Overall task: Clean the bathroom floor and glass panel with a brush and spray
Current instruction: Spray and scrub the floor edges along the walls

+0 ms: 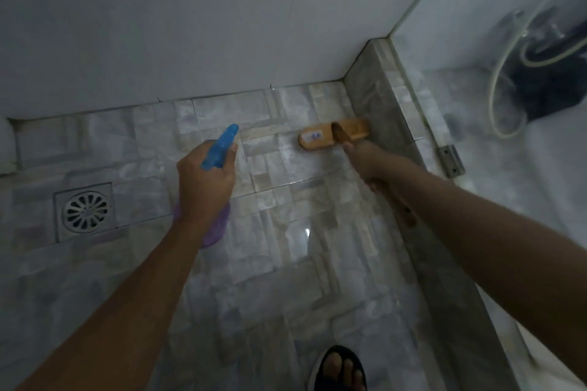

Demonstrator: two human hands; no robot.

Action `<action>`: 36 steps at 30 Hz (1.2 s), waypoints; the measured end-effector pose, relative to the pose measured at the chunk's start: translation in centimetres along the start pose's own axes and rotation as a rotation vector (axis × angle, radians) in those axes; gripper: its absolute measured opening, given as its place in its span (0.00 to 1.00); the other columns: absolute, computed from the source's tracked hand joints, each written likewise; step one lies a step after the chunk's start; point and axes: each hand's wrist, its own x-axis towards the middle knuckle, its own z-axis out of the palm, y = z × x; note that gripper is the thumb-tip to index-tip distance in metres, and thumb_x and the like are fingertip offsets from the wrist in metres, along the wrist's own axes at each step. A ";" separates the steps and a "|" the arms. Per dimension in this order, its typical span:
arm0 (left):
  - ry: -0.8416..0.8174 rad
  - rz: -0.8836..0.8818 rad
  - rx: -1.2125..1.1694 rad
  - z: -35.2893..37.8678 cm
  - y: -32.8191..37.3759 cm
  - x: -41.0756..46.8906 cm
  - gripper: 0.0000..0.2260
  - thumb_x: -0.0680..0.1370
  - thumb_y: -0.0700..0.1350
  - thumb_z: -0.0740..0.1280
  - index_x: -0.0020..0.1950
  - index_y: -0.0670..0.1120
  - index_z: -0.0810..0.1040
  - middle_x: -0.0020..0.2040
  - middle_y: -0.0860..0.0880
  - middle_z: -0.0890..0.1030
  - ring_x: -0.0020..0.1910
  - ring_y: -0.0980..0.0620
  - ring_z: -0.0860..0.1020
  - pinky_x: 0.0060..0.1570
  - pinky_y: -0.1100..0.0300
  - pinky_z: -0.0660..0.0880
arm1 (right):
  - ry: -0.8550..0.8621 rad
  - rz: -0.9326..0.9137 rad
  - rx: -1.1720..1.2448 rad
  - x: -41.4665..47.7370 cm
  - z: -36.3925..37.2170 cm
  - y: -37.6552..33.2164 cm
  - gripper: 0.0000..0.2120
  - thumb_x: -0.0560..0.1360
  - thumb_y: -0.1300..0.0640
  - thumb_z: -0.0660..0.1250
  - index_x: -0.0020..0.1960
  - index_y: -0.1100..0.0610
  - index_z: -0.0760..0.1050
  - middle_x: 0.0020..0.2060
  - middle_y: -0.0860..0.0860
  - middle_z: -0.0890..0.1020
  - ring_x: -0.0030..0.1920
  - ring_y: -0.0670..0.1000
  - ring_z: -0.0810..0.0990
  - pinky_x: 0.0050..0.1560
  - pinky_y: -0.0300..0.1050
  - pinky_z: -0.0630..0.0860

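My left hand (205, 182) grips a spray bottle (219, 149) with a blue trigger head and a purple body, held over the tiled floor (279, 247) with its nozzle pointing toward the far wall. My right hand (365, 162) grips the wooden handle of a floor brush (333, 135). The brush's tan wooden head lies on the tiles in the far right corner, against the raised stone kerb (378, 95). The glass panel (495, 51) rises from that kerb on the right.
A square metal floor drain (85, 211) sits at the left. The white wall (190, 25) closes the far side. Behind the glass are a hose (500, 82) and a dark object. A metal hinge (451, 160) sits on the kerb. My sandalled foot (341, 370) is at the bottom.
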 end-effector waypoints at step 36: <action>-0.018 -0.027 -0.047 -1.0 -0.1 0.0 0.10 0.80 0.45 0.70 0.41 0.44 0.75 0.30 0.53 0.69 0.27 0.56 0.68 0.29 0.70 0.65 | 0.026 -0.063 0.140 2.2 1.2 -8.6 0.21 0.85 0.43 0.52 0.62 0.60 0.70 0.47 0.63 0.79 0.35 0.59 0.79 0.26 0.47 0.76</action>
